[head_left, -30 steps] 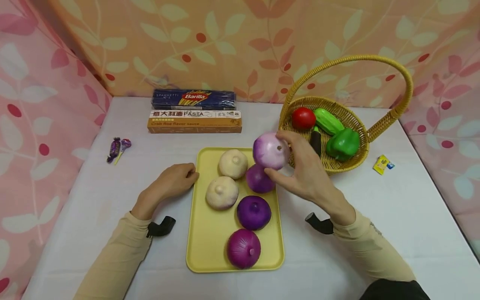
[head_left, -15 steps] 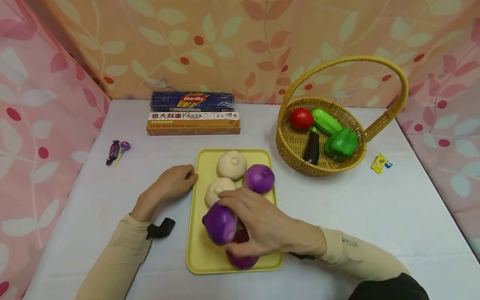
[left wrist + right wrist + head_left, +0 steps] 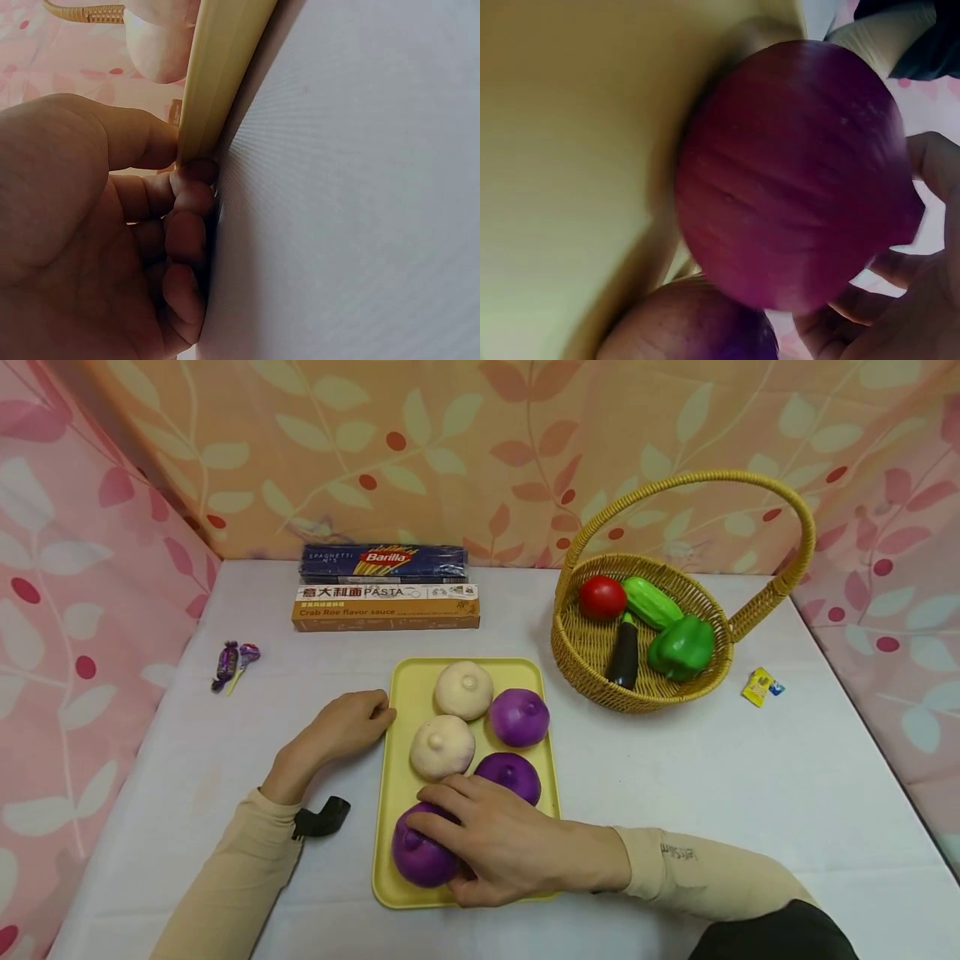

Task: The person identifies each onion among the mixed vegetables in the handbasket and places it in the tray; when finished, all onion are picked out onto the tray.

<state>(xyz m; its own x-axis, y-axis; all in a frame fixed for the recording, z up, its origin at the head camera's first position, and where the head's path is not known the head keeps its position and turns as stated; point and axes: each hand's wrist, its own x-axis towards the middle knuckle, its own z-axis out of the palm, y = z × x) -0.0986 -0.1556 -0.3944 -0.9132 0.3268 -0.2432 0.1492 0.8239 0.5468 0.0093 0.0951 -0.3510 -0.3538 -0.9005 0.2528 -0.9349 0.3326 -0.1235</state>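
Note:
My right hand (image 3: 502, 839) grips a purple onion (image 3: 423, 856) over the front left of the yellow tray (image 3: 517, 672), fingers on its top and thumb at its near side. A magenta onion (image 3: 795, 180) fills the right wrist view and hides the gripped one there; the hand covers it in the head view. My left hand (image 3: 348, 722) is at the tray's left edge, and the left wrist view has its curled fingers and thumb (image 3: 142, 139) pinching the rim. Two white onions (image 3: 442, 747) and two purple onions (image 3: 519, 718) sit farther back on the tray.
A wicker basket (image 3: 577, 668) at the back right holds a tomato (image 3: 602, 597), a cucumber (image 3: 651, 603), an eggplant (image 3: 624, 652) and a green pepper (image 3: 681, 648). Pasta boxes (image 3: 386, 608) stand at the back. Candies (image 3: 227, 667) lie left, a yellow wrapped sweet (image 3: 757, 687) right.
My right hand has brought the onion from beside the basket leftward and nearer over the tray, down to its front left. The left hand has stayed at the tray's edge.

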